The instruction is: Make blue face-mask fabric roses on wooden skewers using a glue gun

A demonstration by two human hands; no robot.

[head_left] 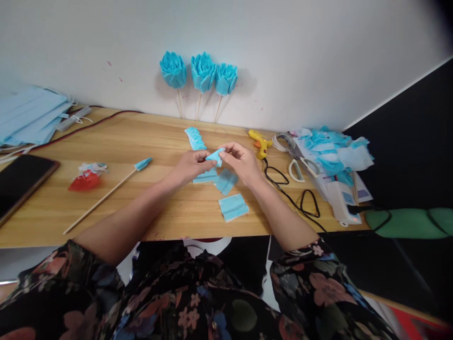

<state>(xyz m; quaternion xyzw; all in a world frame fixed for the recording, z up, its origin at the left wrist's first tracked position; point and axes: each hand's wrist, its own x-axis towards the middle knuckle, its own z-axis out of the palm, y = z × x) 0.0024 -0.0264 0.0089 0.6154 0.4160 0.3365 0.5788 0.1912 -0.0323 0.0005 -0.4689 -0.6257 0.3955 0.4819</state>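
Observation:
A small folded piece of blue mask fabric (pixel 214 157) is pinched between my two hands over the middle of the table. My left hand (pixel 193 165) grips its left side, and my right hand (pixel 240 159) grips the right corner. Below them lie flat blue fabric squares: one square (pixel 233 207) nearer me, another square (pixel 226 181) under my right hand, and a partly covered piece (pixel 205 176). Behind my hands is a strip of folded blue petals (pixel 195 138). To the left rests a wooden stick (pixel 102 200) with a blue wrapped tip (pixel 143 164).
Three blue fabric flowers (pixel 203 72) on sticks lean against the wall. At right are a yellow glue gun (pixel 261 143) with a black cord, scissors (pixel 296 171), fabric scraps (pixel 332 148) and a power strip (pixel 343 203). Masks (pixel 31 115), a phone (pixel 24 182) and a red bundle (pixel 86 179) lie left.

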